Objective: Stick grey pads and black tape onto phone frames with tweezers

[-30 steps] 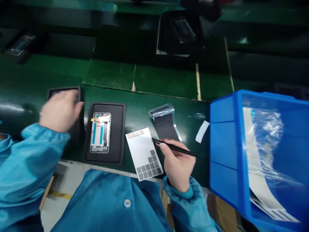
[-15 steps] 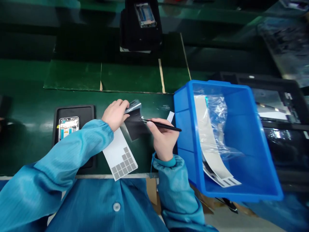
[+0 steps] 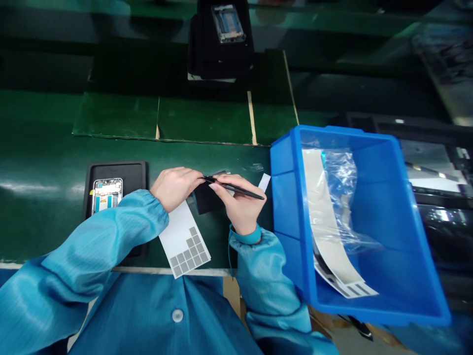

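Note:
My right hand (image 3: 244, 207) grips a pair of black tweezers (image 3: 240, 189), their points aimed left. At those points, the fingertips of my left hand (image 3: 176, 187) are pinched together; whatever is between them is hidden. Under both hands lies a black sheet (image 3: 207, 199), partly covered by my fingers. Below my left hand, a white sheet (image 3: 179, 224) with rows of grey square stickers (image 3: 190, 254) lies at a slant near the table edge. To the left, an opened phone (image 3: 107, 194) rests in a black tray (image 3: 135, 172), partly behind my left sleeve.
A blue bin (image 3: 290, 197) stands at the right, holding pale strips (image 3: 321, 212) and clear plastic film (image 3: 338, 182). A small white strip (image 3: 264, 182) lies beside it. At the back, another phone frame (image 3: 228, 23) sits on stacked black trays (image 3: 221, 61).
My left hand has let the lifted clear film and black sheet down and moved its fingertips to the tweezers' points. My right hand has shifted slightly left with the tweezers.

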A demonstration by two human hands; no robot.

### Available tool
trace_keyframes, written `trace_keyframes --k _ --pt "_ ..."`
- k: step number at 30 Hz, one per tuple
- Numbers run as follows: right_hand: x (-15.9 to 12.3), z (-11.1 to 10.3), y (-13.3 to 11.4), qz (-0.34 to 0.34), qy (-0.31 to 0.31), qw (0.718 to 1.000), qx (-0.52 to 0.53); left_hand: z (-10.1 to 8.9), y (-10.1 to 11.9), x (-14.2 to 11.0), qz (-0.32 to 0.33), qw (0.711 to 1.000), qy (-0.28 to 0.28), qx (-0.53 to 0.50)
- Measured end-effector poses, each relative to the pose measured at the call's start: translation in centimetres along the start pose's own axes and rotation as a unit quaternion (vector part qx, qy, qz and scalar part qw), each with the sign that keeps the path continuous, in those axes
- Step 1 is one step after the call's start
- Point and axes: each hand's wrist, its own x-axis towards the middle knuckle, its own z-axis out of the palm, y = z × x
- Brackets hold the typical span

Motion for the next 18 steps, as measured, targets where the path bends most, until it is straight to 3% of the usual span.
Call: trace_keyframes --k 11,15,18 --pt "-0.1 0.2 0.1 -0.032 0.012 0.999 0.004 0.1 -0.3 -0.2 0.018 1.000 0.010 -0.001" --pt "-0.2 0.6 -0.5 -0.007 0.067 0.998 0.015 0.4 -0.2 0.6 -0.017 1.000 -0.021 0.008" --pt "0.1 1.0 -1.3 0.032 0.109 0.993 -0.003 -0.4 -0.3 0.8 -0.056 0.997 -0.034 0.028"
